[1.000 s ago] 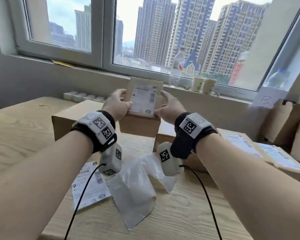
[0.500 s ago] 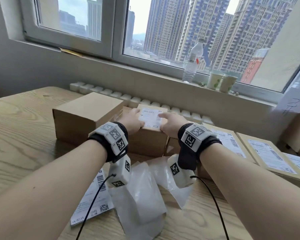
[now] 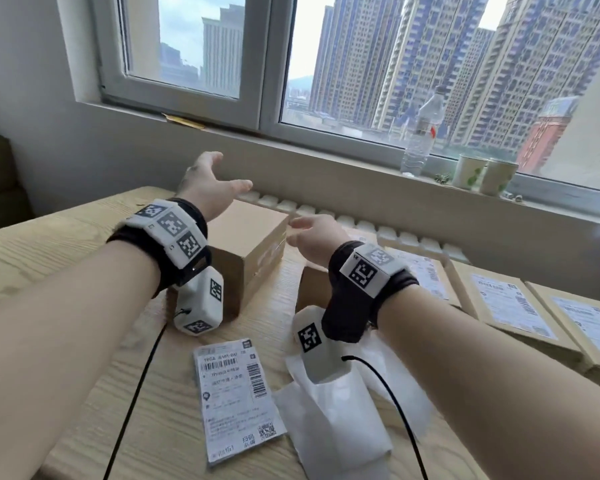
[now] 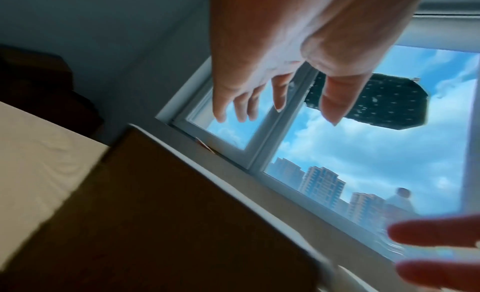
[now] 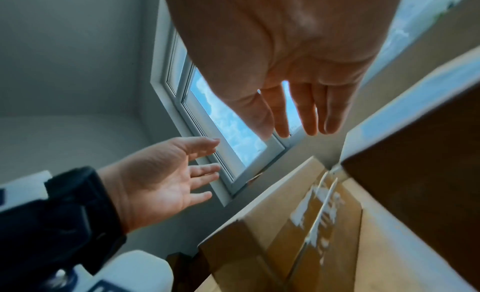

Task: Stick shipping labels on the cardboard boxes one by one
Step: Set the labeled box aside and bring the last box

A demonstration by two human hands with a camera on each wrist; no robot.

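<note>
Daylight from a wide window with tower blocks beyond falls on a pale wood-grain bench (image 3: 49,258) set against the sill. Farthest left, the left hand (image 3: 207,183) hangs in the air above the bench's far edge with fingers spread and straight, holding nothing. Just right of it and below stands the plain brown unlabelled cardboard box (image 3: 248,252), its top bare. Nearer the person lies a loose white shipping label printed with barcodes (image 3: 234,389), flat on the bench beside a crumpled sheet of clear-white backing film (image 3: 340,420). The right hand (image 3: 314,239) hovers just beside the box's right top edge, fingers relaxed and empty, apart from the left hand. Farther right are flat brown boxes already bearing white labels (image 3: 510,304), and on the sill a clear plastic water bottle (image 3: 423,133) and two paper cups (image 3: 484,174). I judge the hands are about to take the bare box from both sides. The risks: gripped unevenly, the box could tip or skid into the labelled stack behind the right wrist; drawn toward the person, it could land on the loose label and crease it; and the trailing wrist cables or the film could drag that label off its place, or the film could cling to its adhesive side once peeled.
</note>
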